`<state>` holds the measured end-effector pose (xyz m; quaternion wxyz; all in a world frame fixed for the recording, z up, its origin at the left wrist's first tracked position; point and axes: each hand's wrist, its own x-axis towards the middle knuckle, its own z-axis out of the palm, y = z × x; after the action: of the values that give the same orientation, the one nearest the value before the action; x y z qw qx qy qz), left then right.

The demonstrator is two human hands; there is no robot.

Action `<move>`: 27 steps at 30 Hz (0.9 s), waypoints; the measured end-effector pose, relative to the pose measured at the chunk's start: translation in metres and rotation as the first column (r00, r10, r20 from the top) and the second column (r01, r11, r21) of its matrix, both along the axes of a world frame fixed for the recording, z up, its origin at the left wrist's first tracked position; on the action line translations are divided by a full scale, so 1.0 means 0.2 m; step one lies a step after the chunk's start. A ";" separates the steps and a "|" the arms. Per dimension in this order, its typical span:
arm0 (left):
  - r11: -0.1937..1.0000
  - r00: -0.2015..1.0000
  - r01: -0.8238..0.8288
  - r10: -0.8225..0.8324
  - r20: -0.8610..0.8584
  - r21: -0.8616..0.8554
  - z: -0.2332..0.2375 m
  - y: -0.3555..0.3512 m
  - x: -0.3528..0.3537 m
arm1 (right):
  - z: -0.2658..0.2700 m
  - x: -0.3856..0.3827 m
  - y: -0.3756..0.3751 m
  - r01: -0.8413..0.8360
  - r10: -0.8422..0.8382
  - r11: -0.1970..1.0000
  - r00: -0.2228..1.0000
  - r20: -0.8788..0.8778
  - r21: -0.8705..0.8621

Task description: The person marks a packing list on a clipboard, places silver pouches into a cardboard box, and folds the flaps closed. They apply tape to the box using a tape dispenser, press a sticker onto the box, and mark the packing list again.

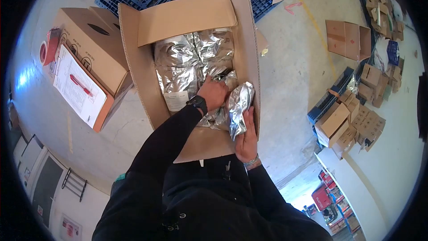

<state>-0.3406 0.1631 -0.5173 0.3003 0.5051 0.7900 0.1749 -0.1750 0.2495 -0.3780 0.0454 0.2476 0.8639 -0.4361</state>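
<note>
A silver foil pouch [241, 107] stands tilted at the right side of an open cardboard box [187, 20]. The right hand [246, 140] lies along it, fingers extended; whether that grip clamps it, I cannot tell. The left hand [214, 93] reaches among other foil pouches [176, 50] inside, its grip unclear. Left of the box, a red pen [81, 85] lies on a clipboard [103, 110].

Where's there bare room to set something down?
There is bare floor between the open cardboard box and the blue pallet on the right. Inside the box it is crowded: foil packets sit side by side, with the left hand among them.
</note>
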 end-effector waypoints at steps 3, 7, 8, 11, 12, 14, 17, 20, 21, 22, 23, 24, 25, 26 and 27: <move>0.967 0.968 -0.146 0.096 0.231 0.207 0.05 -0.02 -0.02 | 0.01 0.06 -0.01 0.005 -0.004 1.000 1.000 -0.031 0.022; 0.843 0.858 -0.472 0.373 0.352 0.259 0.36 0.02 -0.14 | 0.02 0.05 -0.02 -0.017 0.019 0.997 0.999 -0.032 0.071; 0.763 0.808 -0.569 0.450 0.381 0.307 0.45 0.02 -0.19 | 0.02 0.00 -0.02 -0.019 0.022 0.997 0.999 -0.034 0.069; 0.662 0.714 -0.700 0.636 0.294 0.268 0.73 -0.12 -0.35 | 0.04 -0.29 -0.07 0.027 -0.064 0.993 0.946 0.318 0.118; 0.655 0.702 -0.712 0.655 0.280 0.252 0.80 -0.18 -0.39 | -0.04 -0.40 -0.10 -0.005 -0.046 0.990 0.934 0.356 0.139; 0.633 0.659 -0.752 0.711 0.246 0.187 0.95 -0.28 -0.43 | -0.25 -0.57 -0.06 -0.085 0.073 0.996 0.908 0.412 0.011; 0.546 0.581 -0.814 0.768 0.269 0.197 1.00 -0.44 -0.45 | -0.43 -0.70 0.09 -0.077 0.131 0.986 0.902 0.410 -0.146; 0.334 0.327 -0.940 0.830 0.452 0.068 1.02 -0.57 -0.43 | -0.72 -0.52 0.06 0.174 -0.173 0.984 0.985 -0.014 0.032; 0.380 0.369 -0.922 0.809 0.458 0.072 1.00 -0.62 -0.41 | -0.79 -0.50 0.04 0.170 -0.169 0.985 0.985 -0.013 0.037; 0.426 0.410 -0.902 0.787 0.461 0.075 0.99 -0.65 -0.41 | -0.78 -0.54 0.01 0.295 -0.295 0.951 0.955 0.019 -0.093; 0.427 0.407 -0.902 0.787 0.463 0.068 1.00 -0.67 -0.39 | -0.76 -0.56 -0.02 0.420 -0.414 0.882 0.907 0.073 -0.216; 0.406 0.367 -0.913 0.791 0.490 0.028 1.00 -0.67 -0.38 | -0.74 -0.58 0.00 0.591 -0.456 0.685 0.804 0.381 -0.426; 0.383 0.324 -0.924 0.793 0.516 -0.009 1.00 -0.67 -0.38 | -0.77 -0.56 -0.05 0.589 -0.454 0.689 0.805 0.382 -0.422; 0.345 0.255 -0.937 0.783 0.567 -0.056 0.99 -0.67 -0.36 | -0.84 -0.54 -0.13 0.565 -0.477 0.798 0.805 0.352 -0.210; 0.336 0.244 -0.940 0.784 0.571 -0.059 0.96 -0.66 -0.34 | -0.88 -0.53 -0.20 0.513 -0.490 0.858 0.810 0.322 0.017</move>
<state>-0.4084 0.0302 -0.3261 0.2660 -0.0494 0.7881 0.5530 -0.2805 0.2104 -0.5543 0.0746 0.5312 0.7334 -0.4176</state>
